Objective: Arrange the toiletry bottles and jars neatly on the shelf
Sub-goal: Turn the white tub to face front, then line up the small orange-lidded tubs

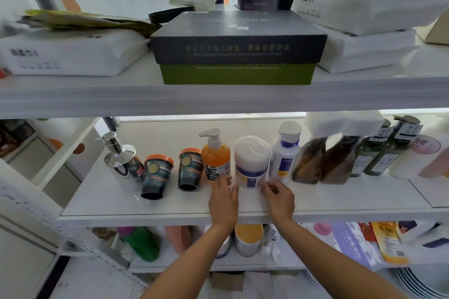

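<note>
Bottles and jars line the middle shelf (109, 201): chrome pump dispenser (120, 160), two orange-lidded jars (156, 177), orange pump bottle (216, 155), white jar (251, 160), white bottle (284, 153). The left hand (223, 199) lies flat, fingers straight, beside the white jar. The right hand's (278, 195) fingers curl at its base; I cannot tell whether they grip it.

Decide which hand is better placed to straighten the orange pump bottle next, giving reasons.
Probably the left hand: its fingertips lie at the base of the orange pump bottle, while the right hand sits on the other side of the white jar.
</note>
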Available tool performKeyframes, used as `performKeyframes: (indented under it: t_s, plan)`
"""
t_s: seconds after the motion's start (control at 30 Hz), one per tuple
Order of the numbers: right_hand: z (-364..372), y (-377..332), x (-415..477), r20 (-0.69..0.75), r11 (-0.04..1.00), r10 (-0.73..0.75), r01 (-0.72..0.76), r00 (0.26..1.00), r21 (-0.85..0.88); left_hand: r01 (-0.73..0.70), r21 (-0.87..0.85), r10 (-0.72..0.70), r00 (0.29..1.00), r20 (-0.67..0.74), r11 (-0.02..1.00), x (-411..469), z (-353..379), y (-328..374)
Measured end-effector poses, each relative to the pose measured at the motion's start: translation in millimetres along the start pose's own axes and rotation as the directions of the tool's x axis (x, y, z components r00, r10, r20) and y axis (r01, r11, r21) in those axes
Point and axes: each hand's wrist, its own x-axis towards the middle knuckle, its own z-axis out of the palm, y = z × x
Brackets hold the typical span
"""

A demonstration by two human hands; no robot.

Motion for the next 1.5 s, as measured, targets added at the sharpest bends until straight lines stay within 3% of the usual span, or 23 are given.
performKeyframes:
  t_s: [0.13,0.23,0.4,0.57,0.73,0.8,0.87,0.93,1.07,1.2,1.5]
  plan:
    - [21.7,-7.4,-14.3,0.114,0.999,-0.011,0.015,0.993,-0.03,-0.046,-0.205,0.0,0.976,-0.22,0.978,3.6,-25.9,-4.9]
    - [41.8,-15.3,-23.7,0.227,0.997,-0.054,0.066,0.972,-0.046,-0.139,-0.153,0.079,0.935,-0.345,0.978,18.8,-42.5,-3.2]
    - [60.9,-30.8,-29.8,0.287,0.998,-0.057,0.059,0.956,0.002,-0.107,-0.117,0.109,0.994,0.009,0.987,38.5,-49.9,-7.5]
    - [67.1,-33.6,-30.9,0.253,0.998,-0.05,0.055,0.966,-0.011,-0.1,-0.077,0.102,0.995,0.014,0.992,39.8,-52.6,-7.5]
    - [78.2,-38.0,-42.5,0.249,0.997,-0.015,0.034,0.968,-0.073,-0.184,0.0,0.182,0.973,0.139,0.983,39.3,-63.0,-11.7]
    - [84.6,-40.3,-47.8,0.277,0.997,0.003,0.017,0.961,-0.071,-0.202,0.023,0.201,0.979,0.022,0.979,33.8,-69.5,-17.6]
    - [91.6,-44.5,-52.0,0.312,0.999,0.039,-0.027,0.949,-0.044,-0.184,0.103,0.202,0.956,-0.212,0.978,26.7,-74.0,-27.2]
    - [98.4,-50.5,-56.7,0.36,0.995,0.086,-0.102,0.929,0.025,-0.059,0.123,0.098,0.936,-0.338,0.991,22.3,-78.9,-35.8]
    - [109.8,-64.7,-61.1,0.434,0.965,0.112,-0.201,0.894,0.165,0.255,-0.058,-0.261,0.952,-0.162,0.965,28.9,-88.2,-41.4]
    - [116.6,-74.0,-55.3,0.445,0.929,0.218,-0.324,0.868,0.179,0.293,-0.108,-0.294,0.956,0.007,0.95,36.2,-101.6,-40.6]
    - [135.3,-66.4,-35.0,0.511,0.849,0.285,-0.461,0.811,0.259,0.277,0.145,-0.306,0.917,0.255,0.95,68.9,-130.2,-39.2]
